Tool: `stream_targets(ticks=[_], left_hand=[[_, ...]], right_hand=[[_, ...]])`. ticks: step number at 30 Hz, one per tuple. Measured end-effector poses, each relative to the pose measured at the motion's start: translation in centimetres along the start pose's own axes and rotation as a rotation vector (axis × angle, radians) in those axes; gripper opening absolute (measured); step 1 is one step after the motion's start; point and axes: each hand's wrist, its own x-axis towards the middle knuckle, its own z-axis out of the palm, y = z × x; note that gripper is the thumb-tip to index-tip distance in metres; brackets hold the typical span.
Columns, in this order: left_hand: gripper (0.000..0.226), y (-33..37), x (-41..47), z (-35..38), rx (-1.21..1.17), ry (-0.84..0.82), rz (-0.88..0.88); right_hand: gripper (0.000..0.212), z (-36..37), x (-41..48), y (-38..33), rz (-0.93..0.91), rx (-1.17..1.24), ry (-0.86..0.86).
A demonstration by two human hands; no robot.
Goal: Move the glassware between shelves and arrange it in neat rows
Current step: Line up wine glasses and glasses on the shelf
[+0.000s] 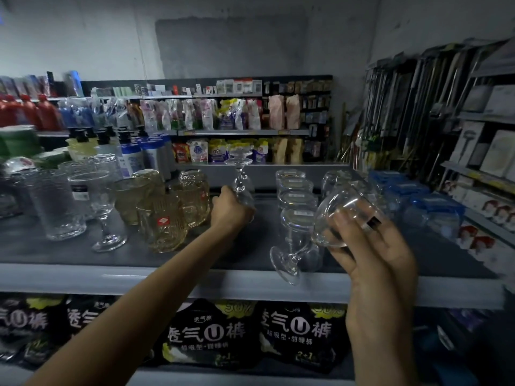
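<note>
My left hand [228, 210] grips the bowl of an upside-down stemmed glass [241, 176] standing on the grey shelf [195, 254], its foot pointing up. My right hand [370, 246] holds a second stemmed glass [331, 218] tilted above the shelf's front edge, with its foot [284, 264] down to the left. Behind it, a row of upside-down stemmed glasses [295, 190] runs toward the back. Amber mugs [167, 221] and clear tumblers [55, 201] stand on the left of the shelf, beside an upright goblet [96, 201].
Blue-lidded packs [426, 201] fill the shelf's right end. Black packaged goods [206, 332] sit on the shelf below. Across the aisle are shelves of detergent bottles [145, 154] and pouches. Boxed wares and hanging poles [404, 107] line the right.
</note>
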Motion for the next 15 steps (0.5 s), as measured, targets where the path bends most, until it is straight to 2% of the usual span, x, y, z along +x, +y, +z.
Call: stream_targets(ticks=[5, 9, 15], left_hand=[[0.063, -0.3, 0.4, 0.9, 0.041, 0.073, -0.046], [0.062, -0.4, 0.5, 1.1, -0.073, 0.136, -0.063], [0.066, -0.8, 0.2, 1.4, -0.017, 0.090, -0.053]], right_hand=[[0.047, 0.1, -0.4, 0.3, 0.001, -0.019, -0.007], [0.053, 0.5, -0.4, 0.3, -0.003, -0.009, 0.006], [0.060, 1.0, -0.9, 0.6, -0.018, 0.027, 0.024]])
